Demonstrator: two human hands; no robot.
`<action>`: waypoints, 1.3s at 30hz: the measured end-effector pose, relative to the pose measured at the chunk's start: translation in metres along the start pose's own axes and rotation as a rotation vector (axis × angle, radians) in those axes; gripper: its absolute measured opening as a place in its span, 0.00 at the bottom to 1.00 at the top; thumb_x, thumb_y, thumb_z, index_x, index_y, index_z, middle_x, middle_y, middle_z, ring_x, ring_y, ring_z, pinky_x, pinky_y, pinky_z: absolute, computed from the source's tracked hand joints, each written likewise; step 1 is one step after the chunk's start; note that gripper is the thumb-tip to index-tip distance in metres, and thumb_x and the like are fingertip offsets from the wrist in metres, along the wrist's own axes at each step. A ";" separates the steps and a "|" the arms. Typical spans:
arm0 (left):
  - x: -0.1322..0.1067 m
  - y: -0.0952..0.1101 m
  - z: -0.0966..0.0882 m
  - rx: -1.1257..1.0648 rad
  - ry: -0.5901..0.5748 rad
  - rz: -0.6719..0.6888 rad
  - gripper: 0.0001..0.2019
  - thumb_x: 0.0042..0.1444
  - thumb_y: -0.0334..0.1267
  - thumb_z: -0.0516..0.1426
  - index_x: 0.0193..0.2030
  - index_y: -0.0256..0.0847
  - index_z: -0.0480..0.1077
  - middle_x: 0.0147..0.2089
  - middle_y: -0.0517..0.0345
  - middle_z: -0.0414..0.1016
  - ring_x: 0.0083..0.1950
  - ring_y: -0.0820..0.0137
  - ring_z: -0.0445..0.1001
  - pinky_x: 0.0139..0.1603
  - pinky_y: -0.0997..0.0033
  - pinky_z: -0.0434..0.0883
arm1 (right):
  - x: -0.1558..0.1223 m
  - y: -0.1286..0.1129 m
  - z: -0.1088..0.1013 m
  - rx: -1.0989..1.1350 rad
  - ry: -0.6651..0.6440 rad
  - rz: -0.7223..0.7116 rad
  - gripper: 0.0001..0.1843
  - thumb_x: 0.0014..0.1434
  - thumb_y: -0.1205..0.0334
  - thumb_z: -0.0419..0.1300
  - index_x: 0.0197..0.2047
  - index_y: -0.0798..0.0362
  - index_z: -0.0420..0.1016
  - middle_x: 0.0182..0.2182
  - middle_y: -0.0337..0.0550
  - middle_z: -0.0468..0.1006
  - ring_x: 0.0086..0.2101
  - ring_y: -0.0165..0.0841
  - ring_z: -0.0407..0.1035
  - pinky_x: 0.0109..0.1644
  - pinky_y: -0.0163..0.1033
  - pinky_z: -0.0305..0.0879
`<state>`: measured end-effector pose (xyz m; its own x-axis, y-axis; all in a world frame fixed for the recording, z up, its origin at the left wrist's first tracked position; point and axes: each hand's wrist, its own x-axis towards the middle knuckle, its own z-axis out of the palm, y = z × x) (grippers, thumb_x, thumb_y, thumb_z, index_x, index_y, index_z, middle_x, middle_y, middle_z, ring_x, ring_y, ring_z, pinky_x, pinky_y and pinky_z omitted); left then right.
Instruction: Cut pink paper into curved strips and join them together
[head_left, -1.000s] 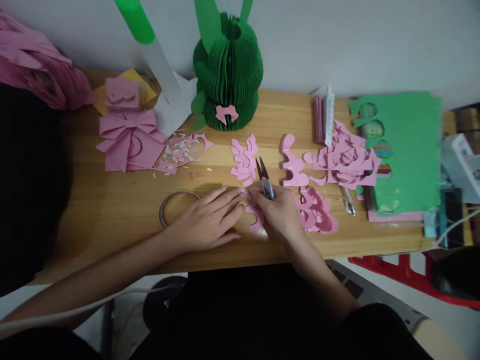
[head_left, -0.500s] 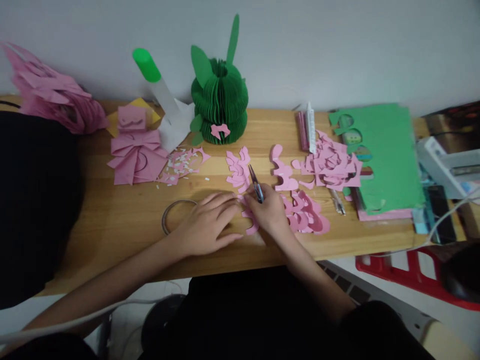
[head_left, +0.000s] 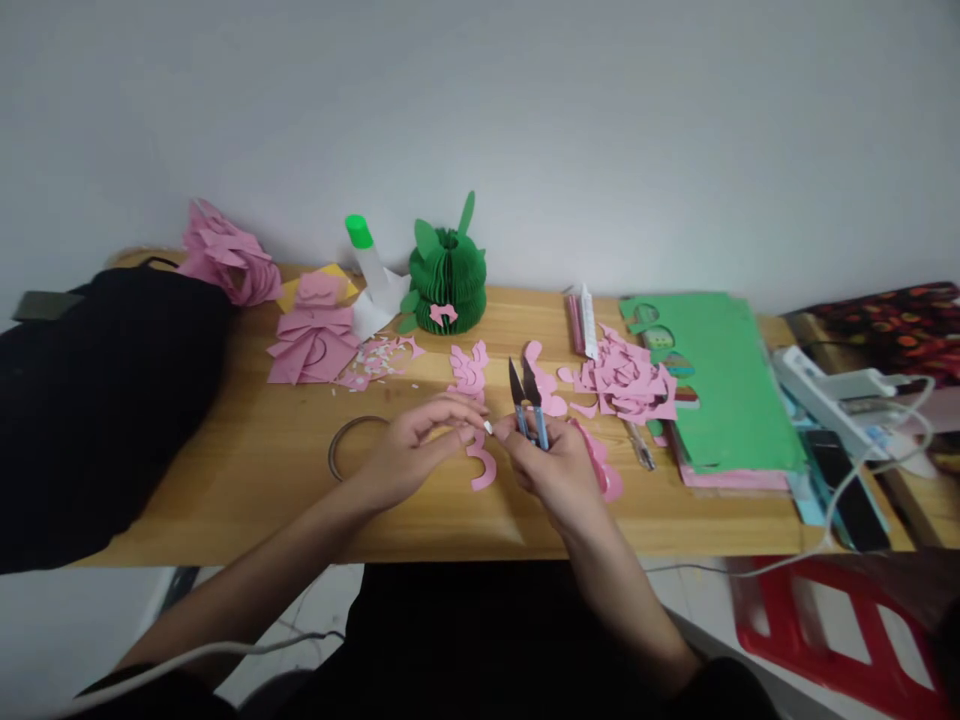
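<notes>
My right hand (head_left: 555, 462) is wrapped round a pair of thread snips (head_left: 531, 395), their dark blades apart and pointing away from me. At its thumb and fingertip shows a tiny white scrap (head_left: 487, 427). Close on the left, my left hand (head_left: 420, 440) has thumb and fingers drawn together beside that scrap; whether they grip anything is hard to make out. Right below the fingertips is a curved pink paper cutout (head_left: 484, 472). More pink paper cutouts (head_left: 469, 368) lie beyond the hands, and others (head_left: 604, 465) are partly hidden behind my right hand.
A green folded-paper figure (head_left: 448, 285) and a green-capped bottle (head_left: 367, 255) stand near the wall. Pink paper scraps (head_left: 626, 380), a craft knife (head_left: 641, 447) and green sheets (head_left: 739, 390) lie right. A tape roll (head_left: 334, 450) and black bag (head_left: 112, 420) are left.
My view has tilted up. Both hands have lifted a little, and the fingertips now meet round a white scrap. The snips' blades stand wider apart and upright in my right hand.
</notes>
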<state>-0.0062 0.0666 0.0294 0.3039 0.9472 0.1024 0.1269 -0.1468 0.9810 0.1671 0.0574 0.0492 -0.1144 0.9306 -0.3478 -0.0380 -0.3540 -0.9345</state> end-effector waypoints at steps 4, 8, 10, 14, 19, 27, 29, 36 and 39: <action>-0.003 0.020 0.009 0.191 0.109 0.158 0.06 0.60 0.34 0.56 0.36 0.41 0.75 0.45 0.51 0.79 0.51 0.64 0.76 0.55 0.58 0.73 | -0.008 -0.003 -0.005 -0.105 0.061 -0.136 0.13 0.51 0.52 0.65 0.26 0.53 0.74 0.15 0.29 0.56 0.16 0.23 0.48 0.17 0.31 0.47; -0.005 0.034 0.021 0.322 0.272 0.146 0.07 0.60 0.35 0.56 0.43 0.40 0.75 0.46 0.50 0.79 0.50 0.63 0.76 0.54 0.58 0.73 | -0.015 -0.006 -0.006 -0.058 0.107 -0.214 0.12 0.52 0.51 0.66 0.28 0.52 0.76 0.15 0.29 0.56 0.16 0.23 0.48 0.18 0.32 0.47; -0.005 0.036 0.027 0.251 0.309 0.080 0.08 0.59 0.36 0.57 0.43 0.40 0.75 0.44 0.51 0.80 0.47 0.64 0.77 0.50 0.59 0.74 | -0.017 -0.007 -0.006 -0.041 0.121 -0.221 0.13 0.52 0.50 0.66 0.29 0.52 0.77 0.15 0.30 0.58 0.16 0.24 0.51 0.18 0.32 0.49; -0.001 0.038 0.034 0.015 0.261 -0.021 0.06 0.55 0.39 0.58 0.36 0.40 0.74 0.35 0.55 0.79 0.35 0.68 0.76 0.37 0.66 0.74 | -0.020 -0.010 -0.006 -0.068 0.167 -0.254 0.14 0.52 0.50 0.65 0.29 0.52 0.77 0.14 0.32 0.60 0.16 0.25 0.53 0.18 0.33 0.53; 0.004 0.044 0.035 -0.048 0.256 -0.053 0.06 0.52 0.39 0.58 0.33 0.39 0.74 0.31 0.57 0.77 0.32 0.70 0.73 0.35 0.69 0.71 | -0.023 -0.016 -0.004 -0.133 0.234 -0.299 0.13 0.53 0.51 0.64 0.30 0.54 0.78 0.14 0.29 0.59 0.16 0.24 0.51 0.18 0.32 0.56; 0.009 0.050 0.028 -0.017 0.199 -0.054 0.06 0.52 0.37 0.57 0.29 0.38 0.73 0.29 0.58 0.75 0.32 0.71 0.72 0.36 0.71 0.68 | -0.027 -0.018 -0.002 -0.192 0.254 -0.364 0.15 0.55 0.50 0.63 0.30 0.55 0.79 0.15 0.30 0.61 0.17 0.24 0.52 0.18 0.31 0.57; 0.012 0.050 0.025 -0.044 0.187 -0.082 0.06 0.52 0.38 0.58 0.29 0.38 0.73 0.29 0.58 0.75 0.32 0.71 0.72 0.36 0.71 0.68 | -0.028 -0.015 -0.004 -0.187 0.253 -0.355 0.18 0.55 0.46 0.63 0.31 0.55 0.79 0.15 0.31 0.60 0.17 0.24 0.52 0.18 0.31 0.54; 0.020 0.043 0.018 -0.172 0.241 -0.147 0.08 0.52 0.40 0.59 0.31 0.37 0.74 0.33 0.56 0.76 0.37 0.68 0.74 0.41 0.67 0.70 | -0.025 0.004 -0.014 -0.150 0.108 -0.227 0.36 0.61 0.31 0.46 0.31 0.57 0.75 0.15 0.29 0.52 0.16 0.24 0.45 0.18 0.31 0.43; 0.023 0.042 0.018 -0.227 0.246 -0.148 0.07 0.51 0.40 0.61 0.32 0.38 0.74 0.35 0.56 0.76 0.38 0.67 0.75 0.43 0.65 0.71 | -0.021 0.008 -0.012 -0.135 0.087 -0.203 0.35 0.59 0.31 0.49 0.27 0.56 0.72 0.15 0.29 0.51 0.17 0.23 0.43 0.18 0.31 0.39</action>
<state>0.0229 0.0769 0.0700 0.0586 0.9977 -0.0339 -0.0686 0.0379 0.9969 0.1812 0.0364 0.0484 -0.0319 0.9879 -0.1516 0.0818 -0.1486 -0.9855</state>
